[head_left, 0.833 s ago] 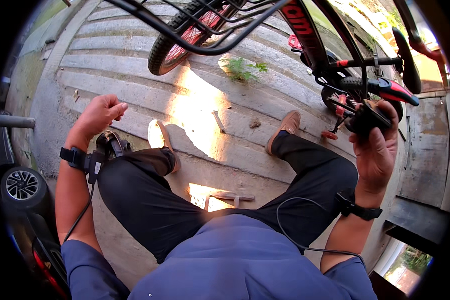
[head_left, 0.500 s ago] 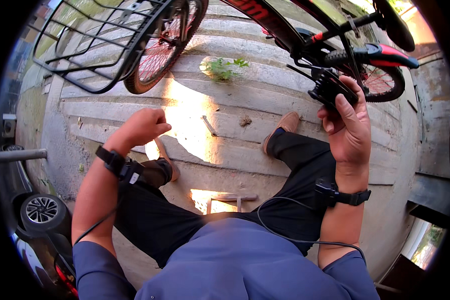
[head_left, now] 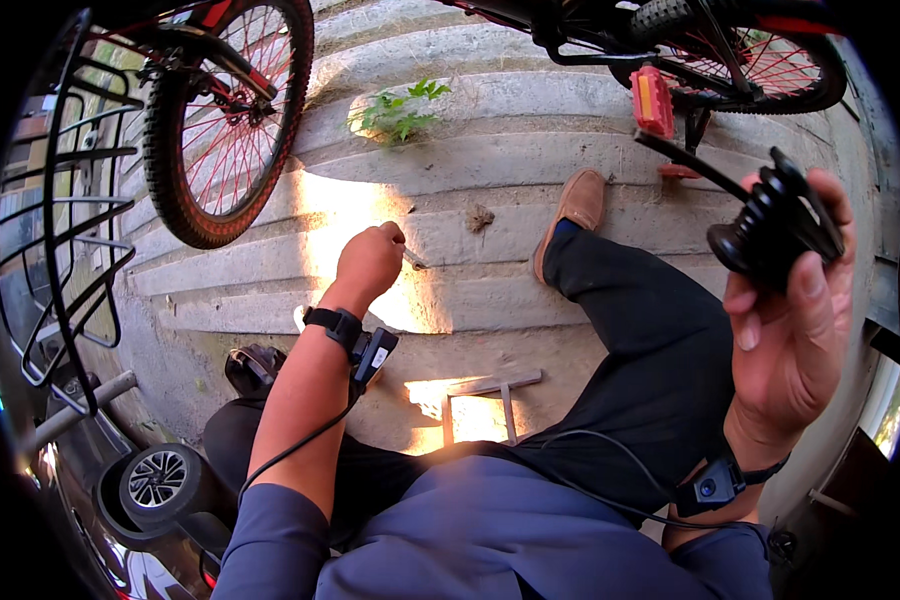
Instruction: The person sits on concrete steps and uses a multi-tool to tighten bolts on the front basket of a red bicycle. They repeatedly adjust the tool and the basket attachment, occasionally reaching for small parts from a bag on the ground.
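My right hand [head_left: 795, 310] is raised at the right, its fingers and thumb closed around a black coiled part [head_left: 775, 222] with stacked rings and a thin arm sticking out to the left. My left hand [head_left: 370, 262] is low over the sunlit concrete, with its fingers curled together. Just beyond its fingertips shows the end of a small metal spanner [head_left: 414, 259]. The hand covers the rest, and whether the fingers touch or grip the spanner cannot be made out.
A bicycle stands ahead, its red-spoked front wheel [head_left: 232, 125] at left and a red pedal [head_left: 652, 102] at right. A black wire basket [head_left: 60, 220] is at far left. A small wooden stool [head_left: 495, 383] sits between my legs. A green weed [head_left: 400, 112] grows between the slabs.
My left hand has moved right and forward to the spanner. My right hand has shifted right with the coiled part. My view has tipped, bringing the front wheel and pedal lower and closer.
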Tool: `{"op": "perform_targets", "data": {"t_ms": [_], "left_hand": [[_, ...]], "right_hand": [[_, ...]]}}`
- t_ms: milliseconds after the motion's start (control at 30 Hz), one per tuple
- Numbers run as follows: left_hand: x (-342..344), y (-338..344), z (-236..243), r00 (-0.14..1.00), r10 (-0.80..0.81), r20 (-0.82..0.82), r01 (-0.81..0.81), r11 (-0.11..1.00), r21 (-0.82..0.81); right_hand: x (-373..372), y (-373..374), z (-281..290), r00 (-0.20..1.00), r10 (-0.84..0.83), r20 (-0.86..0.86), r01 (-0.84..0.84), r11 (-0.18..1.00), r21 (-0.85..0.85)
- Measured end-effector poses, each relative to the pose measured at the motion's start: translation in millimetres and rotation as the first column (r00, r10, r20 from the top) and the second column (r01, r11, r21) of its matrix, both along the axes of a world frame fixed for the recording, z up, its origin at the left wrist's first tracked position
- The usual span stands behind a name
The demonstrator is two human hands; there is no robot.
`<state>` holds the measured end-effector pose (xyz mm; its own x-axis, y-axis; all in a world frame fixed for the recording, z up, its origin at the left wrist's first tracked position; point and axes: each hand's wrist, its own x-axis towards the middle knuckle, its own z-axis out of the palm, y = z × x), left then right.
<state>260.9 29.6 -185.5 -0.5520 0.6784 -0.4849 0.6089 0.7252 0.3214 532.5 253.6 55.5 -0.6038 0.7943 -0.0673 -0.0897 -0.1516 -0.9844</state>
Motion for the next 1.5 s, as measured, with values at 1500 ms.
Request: {"op": "perform_targets", "data": {"t_ms": [1500], "left_hand": [[-55.9,50.6,-166.5,0.964,-0.241,-0.111,0.212,0.952,-0.222]], "right_hand": [[27.4,69.1,-37.2,0.985,-0.152,0.079,0.162,0.976,-0.145]]}}
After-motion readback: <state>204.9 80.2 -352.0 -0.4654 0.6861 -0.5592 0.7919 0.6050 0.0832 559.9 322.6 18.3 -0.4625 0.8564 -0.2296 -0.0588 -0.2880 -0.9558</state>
